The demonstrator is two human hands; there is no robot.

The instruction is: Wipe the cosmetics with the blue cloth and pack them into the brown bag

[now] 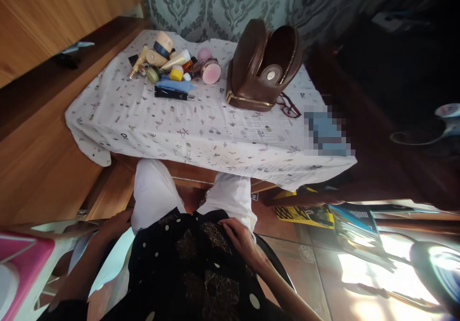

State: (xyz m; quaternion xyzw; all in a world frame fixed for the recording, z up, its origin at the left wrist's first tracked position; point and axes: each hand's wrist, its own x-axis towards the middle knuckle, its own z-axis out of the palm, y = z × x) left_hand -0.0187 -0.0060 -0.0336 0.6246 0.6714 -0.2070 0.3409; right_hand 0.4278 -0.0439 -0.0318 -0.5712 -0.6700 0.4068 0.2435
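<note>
Presently the right hand (240, 238) lies open, empty, on the black spotted garment (187, 268) in the lap; the left hand (115, 223) rests by the white trouser leg (153, 191), its grip unclear. That leg snagging the tabletop cloth (187, 129) might topple the piled cosmetics (172, 64).

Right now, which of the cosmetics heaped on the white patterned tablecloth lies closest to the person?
The slim black tube, lying on its side at the heap's near edge, just in front of the flat blue packet.
</note>
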